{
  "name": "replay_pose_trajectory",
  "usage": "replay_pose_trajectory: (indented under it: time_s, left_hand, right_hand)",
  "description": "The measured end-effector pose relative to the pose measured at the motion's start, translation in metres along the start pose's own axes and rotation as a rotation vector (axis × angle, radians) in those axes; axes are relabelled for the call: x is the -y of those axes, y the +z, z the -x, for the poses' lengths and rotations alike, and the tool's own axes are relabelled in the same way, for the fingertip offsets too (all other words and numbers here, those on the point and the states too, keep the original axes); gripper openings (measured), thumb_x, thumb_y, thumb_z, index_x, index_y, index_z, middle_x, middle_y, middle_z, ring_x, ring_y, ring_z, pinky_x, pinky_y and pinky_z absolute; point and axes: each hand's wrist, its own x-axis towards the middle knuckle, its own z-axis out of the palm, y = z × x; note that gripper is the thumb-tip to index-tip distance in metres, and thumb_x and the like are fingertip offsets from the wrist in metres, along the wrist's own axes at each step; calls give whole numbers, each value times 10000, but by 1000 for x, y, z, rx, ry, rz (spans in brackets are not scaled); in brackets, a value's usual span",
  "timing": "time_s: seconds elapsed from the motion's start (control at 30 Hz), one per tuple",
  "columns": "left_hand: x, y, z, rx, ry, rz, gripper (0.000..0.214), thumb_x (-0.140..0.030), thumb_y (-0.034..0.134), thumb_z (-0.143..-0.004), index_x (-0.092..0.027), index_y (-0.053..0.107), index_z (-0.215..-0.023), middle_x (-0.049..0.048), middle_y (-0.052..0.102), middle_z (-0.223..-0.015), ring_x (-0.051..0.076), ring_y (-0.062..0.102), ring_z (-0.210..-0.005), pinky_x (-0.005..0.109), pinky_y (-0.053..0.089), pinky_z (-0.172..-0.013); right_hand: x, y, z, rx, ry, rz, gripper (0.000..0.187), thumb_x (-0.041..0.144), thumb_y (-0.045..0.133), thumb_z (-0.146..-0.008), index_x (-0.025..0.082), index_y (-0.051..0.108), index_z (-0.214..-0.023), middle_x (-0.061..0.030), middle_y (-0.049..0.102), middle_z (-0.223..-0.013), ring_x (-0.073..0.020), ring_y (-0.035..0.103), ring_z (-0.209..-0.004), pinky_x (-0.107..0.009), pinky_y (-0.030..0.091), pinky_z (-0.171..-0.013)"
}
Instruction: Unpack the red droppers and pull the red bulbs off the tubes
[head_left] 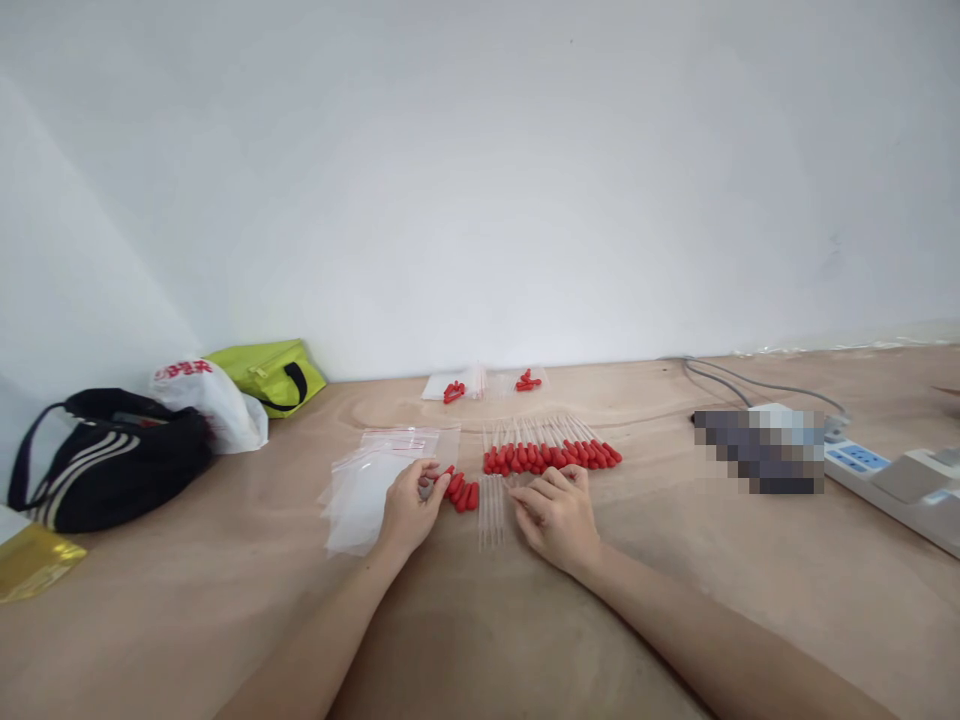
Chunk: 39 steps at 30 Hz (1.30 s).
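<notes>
My left hand [409, 507] is closed in a pinch at a small pile of red rubber bulbs [463, 495], with a red bulb at its fingertips. My right hand [559, 510] is closed too, its fingertips at the right side of a row of thin clear dropper tubes [491, 510]. A clear tube seems to be in its fingers, partly hidden by them. Behind both hands lies a long row of droppers [551, 455], red bulbs toward me and clear stems pointing away. Left of my left hand is a fanned stack of clear zip bags [352, 505].
Two zip bags with red bulbs [454, 392] [527, 381] lie near the wall. A black bag [127, 470], a white plastic bag [217, 405] and a lime-green bag [262, 370] stand at left. At right are a power strip [859, 458], cables and a blurred-out object [772, 450].
</notes>
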Motion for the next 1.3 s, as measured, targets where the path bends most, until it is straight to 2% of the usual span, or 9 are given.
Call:
replay_pose_trajectory:
  time_s: [0.1, 0.2, 0.4, 0.67, 0.9, 1.03, 1.13, 1.23, 1.3]
  left_hand:
    - [-1, 0, 0, 27, 0, 44, 222, -371, 488, -768, -170, 553, -838, 10, 626, -668, 138, 585, -565, 252, 483, -521]
    - [-3, -1, 0, 7, 32, 29, 223, -369, 461, -794, -174, 564, -823, 19, 630, -699, 150, 595, -618, 264, 485, -558]
    - [-14, -4, 2, -46, 206, -90, 166, -310, 463, -806, -200, 585, -787, 34, 619, -772, 198, 555, -767, 340, 442, -706]
    - [-41, 10, -11, 124, 212, -243, 91, -294, 591, -729, -215, 626, -758, 34, 602, -815, 231, 527, -805, 371, 396, -697]
    - [-45, 30, -27, 211, 160, -266, 102, -299, 668, -661, -217, 634, -712, 30, 604, -841, 247, 529, -855, 387, 383, -712]
    - [-45, 32, -27, 161, 120, -270, 18, -217, 616, -692, -201, 623, -687, 27, 607, -822, 236, 535, -844, 373, 382, -712]
    - [-44, 24, -21, 54, 82, -253, 52, -205, 572, -720, -191, 622, -716, 33, 606, -822, 226, 535, -829, 361, 382, -712]
    - [-41, 9, -9, -79, 146, -171, 88, -223, 543, -744, -195, 623, -718, 30, 602, -806, 204, 535, -800, 346, 378, -714]
    - [-39, -1, 1, -106, 239, -120, 110, -241, 524, -767, -203, 625, -744, 30, 602, -803, 197, 532, -795, 345, 370, -716]
  right_hand:
    - [4, 1, -2, 72, -27, 36, 116, 269, 519, -770, 231, 629, -766, 17, 580, -583, -128, 456, -670, -349, 224, -762]
    - [6, -2, -2, 131, -45, 48, 220, 424, 544, -741, 231, 633, -800, 1, 595, -646, -149, 461, -716, -367, 221, -767]
    - [8, -6, -3, 192, -52, 1, 407, 592, 540, -669, 229, 638, -825, -19, 600, -686, -167, 455, -730, -384, 232, -756]
    - [1, -17, 2, 170, -42, -103, 309, 490, 544, -726, 235, 628, -881, -5, 610, -710, -150, 470, -735, -350, 233, -730]
    - [-11, -36, 15, 106, -1, -146, 199, 395, 532, -761, 228, 631, -806, 2, 615, -687, -138, 470, -698, -338, 229, -712]
    - [-13, -38, 15, 102, 12, -142, 180, 378, 537, -759, 228, 633, -782, 8, 610, -674, -133, 468, -691, -335, 230, -711]
    - [-14, -37, 14, 110, 25, -136, 164, 361, 534, -764, 235, 632, -800, 13, 604, -674, -131, 472, -690, -338, 241, -730]
    - [-15, -36, 14, 99, 40, -109, 170, 330, 513, -782, 230, 630, -852, -5, 607, -734, -135, 492, -715, -339, 266, -744]
    - [-15, -35, 14, 81, 30, -70, 217, 307, 493, -794, 218, 610, -953, -39, 612, -866, -152, 512, -795, -342, 287, -765]
